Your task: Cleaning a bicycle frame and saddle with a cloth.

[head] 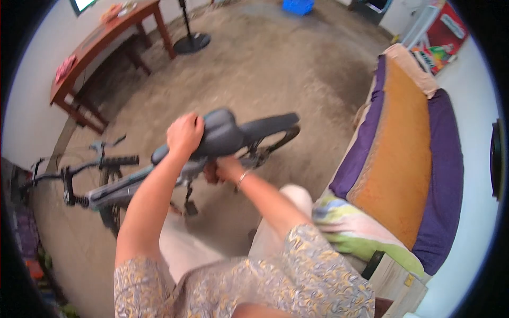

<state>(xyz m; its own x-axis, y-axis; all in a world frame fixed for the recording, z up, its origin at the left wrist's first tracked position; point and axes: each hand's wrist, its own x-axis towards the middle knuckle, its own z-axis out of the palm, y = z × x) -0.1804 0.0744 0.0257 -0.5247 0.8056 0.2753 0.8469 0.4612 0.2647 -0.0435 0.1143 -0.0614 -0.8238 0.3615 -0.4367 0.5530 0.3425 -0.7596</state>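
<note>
A bicycle stands on the floor before me, its handlebar (83,171) at the left and its rear mudguard (272,123) to the right. My left hand (185,133) grips the side of the dark padded saddle (218,135) from above, its fingers partly out of sight. Just under the saddle, my right hand (223,170) has its fingers curled at the bicycle frame (127,190) near the seat post; the exact part it holds is hidden. A bangle circles my right wrist. One pedal (191,207) hangs below the frame.
A daybed with an orange and purple cover (401,155) runs along the right wall. A wooden table (103,33) and a black round stand base (191,43) stand at the upper left. A blue container (298,6) lies farther off. Assorted items line the lower left edge.
</note>
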